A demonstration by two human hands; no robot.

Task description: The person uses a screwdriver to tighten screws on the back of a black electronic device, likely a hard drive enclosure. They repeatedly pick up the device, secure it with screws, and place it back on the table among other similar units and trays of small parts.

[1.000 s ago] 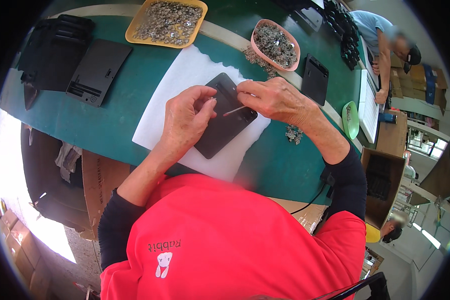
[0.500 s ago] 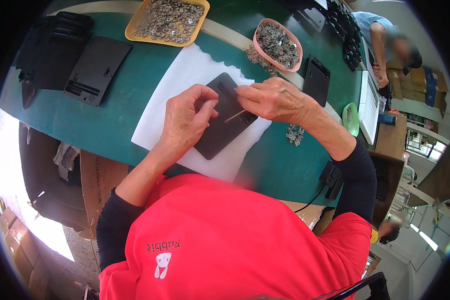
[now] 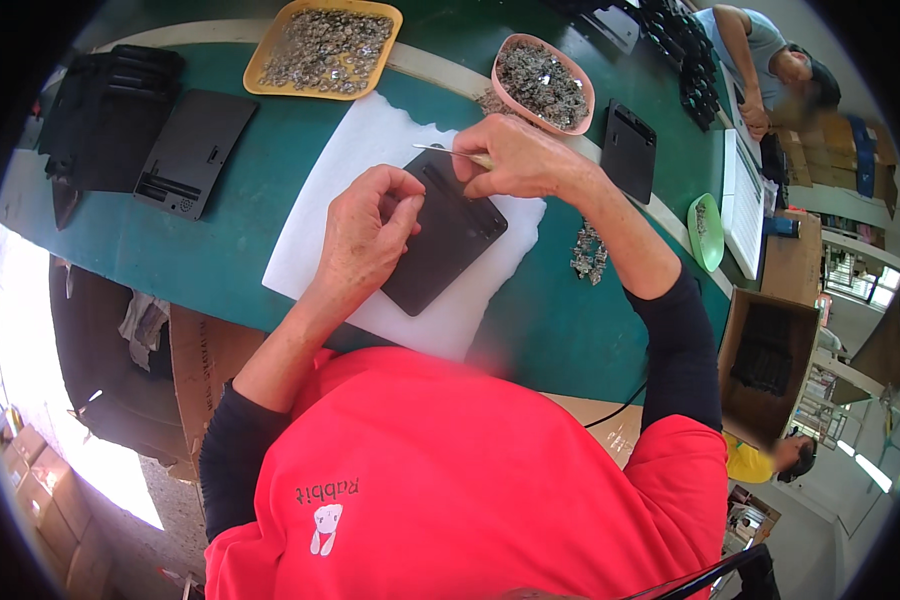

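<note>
A flat black plastic panel (image 3: pixel 440 260) with slots lies slanted on a white foam sheet (image 3: pixel 305 235) in front of me. My right hand (image 3: pixel 515 160) is above the panel's far end, closed around a thin pointed tool (image 3: pixel 452 153). The tool's slender tip sticks out toward the left. Over the panel's left edge, my left hand (image 3: pixel 365 225) has its thumb and fingertips pinched together. Whatever may be between those fingertips is too small to make out.
A yellow tray (image 3: pixel 252 72) and a pink tray (image 3: pixel 587 105) of small metal parts stand at the back. Loose clips (image 3: pixel 588 255) lie right of the foam. More black panels (image 3: pixel 198 150) are at left, another (image 3: pixel 630 150) at right, near a green bowl (image 3: pixel 708 235). A co-worker (image 3: pixel 750 45) sits far right.
My right hand has moved up and left toward the panel's far end. The tool in it has swung from pointing down over the panel to pointing left. My left hand has barely shifted.
</note>
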